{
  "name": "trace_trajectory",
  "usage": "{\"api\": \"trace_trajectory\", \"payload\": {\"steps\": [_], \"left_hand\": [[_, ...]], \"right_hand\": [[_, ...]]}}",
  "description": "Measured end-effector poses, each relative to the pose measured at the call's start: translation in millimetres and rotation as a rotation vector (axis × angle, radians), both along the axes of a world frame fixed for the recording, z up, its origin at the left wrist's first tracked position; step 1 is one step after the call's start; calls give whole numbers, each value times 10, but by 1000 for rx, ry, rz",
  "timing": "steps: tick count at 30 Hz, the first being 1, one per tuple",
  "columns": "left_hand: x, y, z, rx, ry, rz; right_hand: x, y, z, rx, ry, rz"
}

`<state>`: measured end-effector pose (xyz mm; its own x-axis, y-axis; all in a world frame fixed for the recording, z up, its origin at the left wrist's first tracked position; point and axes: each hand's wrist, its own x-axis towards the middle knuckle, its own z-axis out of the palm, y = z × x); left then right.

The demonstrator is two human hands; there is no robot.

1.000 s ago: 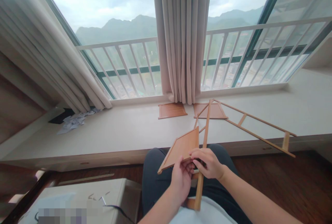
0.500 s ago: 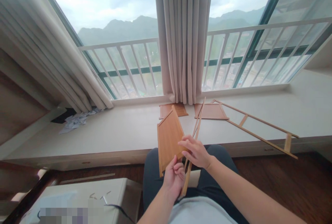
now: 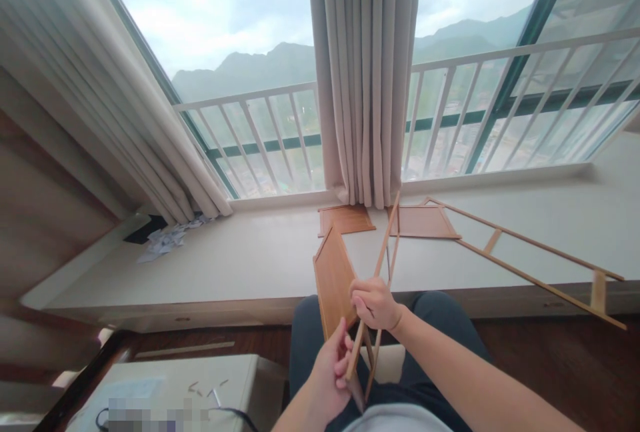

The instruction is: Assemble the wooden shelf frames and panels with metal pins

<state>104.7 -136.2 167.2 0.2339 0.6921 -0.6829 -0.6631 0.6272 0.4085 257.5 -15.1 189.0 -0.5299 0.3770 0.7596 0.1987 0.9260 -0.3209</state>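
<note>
A flat wooden panel (image 3: 333,275) with raised edge strips stands tilted above my lap. My left hand (image 3: 330,369) is closed at its lower corner, thumb against the panel and fingers curled beside the rail. A narrow wooden frame (image 3: 386,242) with two long rails rises from my lap toward the sill. Around its near rail, where it meets the panel's right edge, my right hand (image 3: 377,303) is wrapped in a fist. Whether panel and frame are joined there is hidden by my fingers.
Two more wooden panels, one left (image 3: 350,220) and one right (image 3: 425,222), lie on the white windowsill (image 3: 225,259). A ladder-like wooden frame (image 3: 493,241) overhangs its edge. Paper scraps (image 3: 167,240) lie farther left. A white cabinet (image 3: 235,375) at lower left bears small metal pieces and a cable.
My right hand has gone from loosely spread fingers to a closed grip on the frame. The panel has turned more edge-on and the frame has rotated. The view has shifted slightly left.
</note>
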Motion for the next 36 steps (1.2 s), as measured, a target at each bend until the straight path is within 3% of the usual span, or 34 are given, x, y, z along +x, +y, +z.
{"api": "trace_trajectory", "payload": {"steps": [2, 3, 5, 8, 11, 15, 17, 19, 23, 28, 32, 36], "left_hand": [[-153, 6, 19, 176, 428, -43], [-250, 47, 60, 341, 693, -49], [-457, 216, 199, 791, 1213, -73], [-690, 626, 462, 1324, 1701, -250], [-699, 1054, 643, 1616, 1847, -650], [-469, 1437, 675, 1862, 1689, -1128], [-380, 1546, 633, 1951, 1645, -1263], [-358, 1621, 591, 2001, 1646, -1292], [-479, 1734, 573, 1991, 1703, -1171], [-655, 1828, 637, 1976, 1704, -1002], [-821, 1918, 649, 1906, 1812, -958], [-1034, 2145, 600, 1830, 1908, -932]], "right_hand": [[-20, -5, -3, 11, -2, -9], [-28, -8, -1, 16, -8, -12], [-41, -13, 11, 25, -15, -16], [-58, -25, 45, 42, -3, -19], [-71, -45, 76, 56, 16, 2], [-47, -82, 95, 30, 3, 46], [-4, -89, 108, 17, -15, 75], [56, -72, 134, 6, -22, 106], [159, 56, 230, 18, -17, 148], [131, 297, 356, 198, -64, 73], [93, 556, 437, 308, -96, -9], [86, 980, 424, 381, -88, -54]]}}
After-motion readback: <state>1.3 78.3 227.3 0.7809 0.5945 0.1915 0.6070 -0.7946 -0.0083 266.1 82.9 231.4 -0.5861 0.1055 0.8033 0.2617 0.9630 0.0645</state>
